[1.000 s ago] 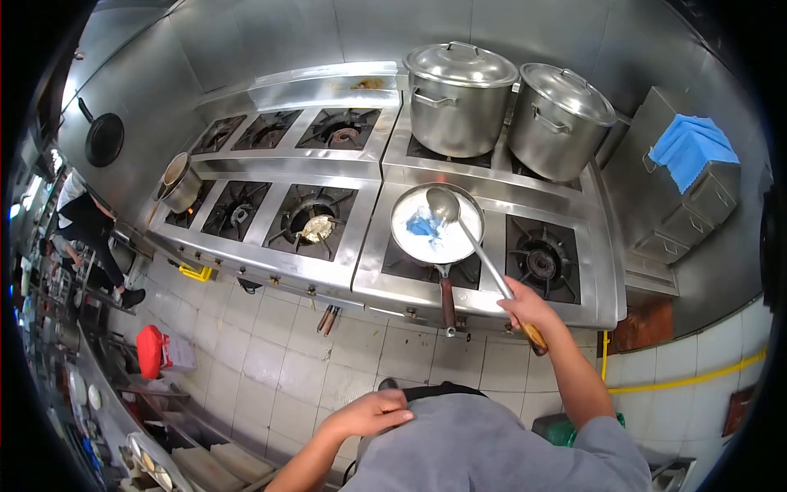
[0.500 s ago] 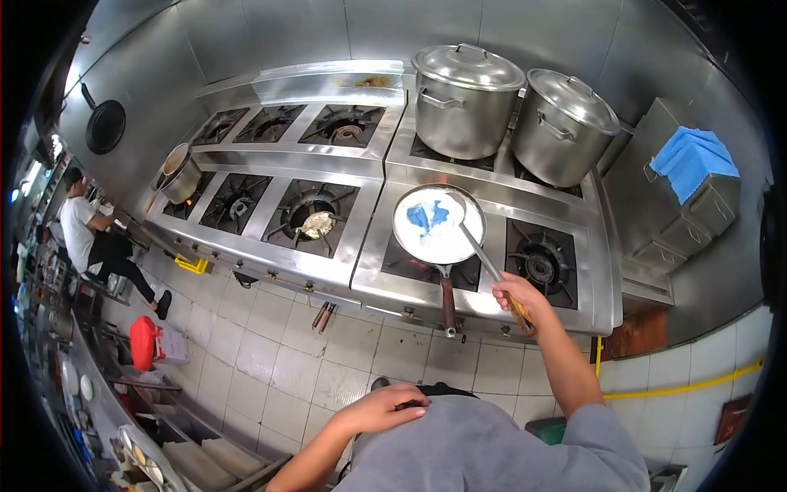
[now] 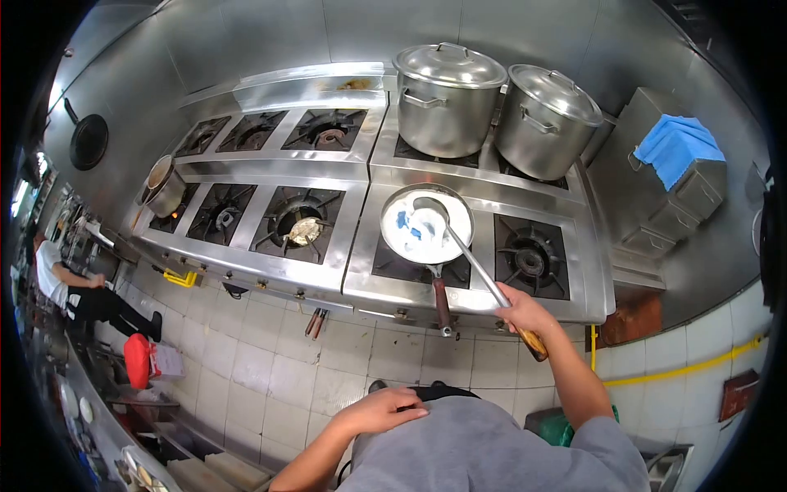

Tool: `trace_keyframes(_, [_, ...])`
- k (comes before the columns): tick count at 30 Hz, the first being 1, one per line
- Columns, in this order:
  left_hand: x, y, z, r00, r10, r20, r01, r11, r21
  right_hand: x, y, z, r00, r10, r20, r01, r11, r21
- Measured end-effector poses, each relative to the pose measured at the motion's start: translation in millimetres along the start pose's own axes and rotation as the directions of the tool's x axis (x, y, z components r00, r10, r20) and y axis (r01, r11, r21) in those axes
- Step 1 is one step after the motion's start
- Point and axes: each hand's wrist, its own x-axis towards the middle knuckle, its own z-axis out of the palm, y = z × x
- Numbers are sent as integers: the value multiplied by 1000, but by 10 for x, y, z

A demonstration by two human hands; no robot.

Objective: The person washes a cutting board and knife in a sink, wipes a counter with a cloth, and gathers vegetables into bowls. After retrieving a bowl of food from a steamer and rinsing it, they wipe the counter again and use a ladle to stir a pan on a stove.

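My right hand (image 3: 525, 313) is wrapped round the wooden end of a long metal ladle (image 3: 485, 275). The ladle's bowl dips into white liquid (image 3: 402, 207) in a frying pan (image 3: 442, 302), whose brown handle points toward me. Blue patches show on the liquid's surface. The pan sits over a front burner of the stove (image 3: 357, 261). Against the front of my grey shirt lies my left hand (image 3: 384, 411), holding nothing, its fingers stretched out and slightly bent.
Two lidded stockpots (image 3: 451, 107) stand on the back burners. A small pot (image 3: 166, 193) is at the stove's far left. Something pale and crumpled (image 3: 305, 231) lies on a front burner. A blue cloth (image 3: 679, 149) drapes a metal cabinet. Another person (image 3: 53, 275) stands at left.
My right hand has shifted the ladle, whose bowl now shows in the middle of the pan. The blue patches look smaller. The view has moved slightly, and the person at left has turned.
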Motion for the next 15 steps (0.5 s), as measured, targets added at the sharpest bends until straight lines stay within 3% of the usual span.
trace_keyframes(1, [-8,-47,-46,1000,3,4,-3,1000,-3,-50,-40,10,1000,29,3,-29,999,-36])
trace_keyframes(3, [-11,-126,-150,955,-120,272,100,991,86,-111,-22,40,998,70,-11,-70,992,-105])
trace_keyframes(4, [-22,-106,-151,955,-119,272,99,991,87,-136,-14,59,994,104,-25,-107,979,-174])
trace_keyframes(6, [-25,-21,-140,998,-7,66,2,997,74,-204,-5,129,996,82,-39,-89,972,-216])
trace_keyframes(7, [11,-16,-100,998,-6,66,1,997,76,-230,-30,154,997,62,-50,-72,964,-255])
trace_keyframes(9, [78,-16,0,959,218,-180,-218,976,17,-299,-195,172,995,91,-31,-96,943,-319])
trace_keyframes(10, [62,-24,-11,960,219,-176,-219,976,17,-322,-251,177,992,123,-14,-119,916,-383])
trace_keyframes(11, [36,-32,-30,984,139,-109,-139,990,5,-296,-126,155,992,125,-17,-122,916,-381])
trace_keyframes(13, [12,-47,-110,997,59,-41,-59,998,-3,-231,168,94,992,-126,-8,91,758,-646])
trace_keyframes(15, [17,-55,-235,932,-255,258,222,964,148,-260,141,39,998,-61,-14,34,704,-709])
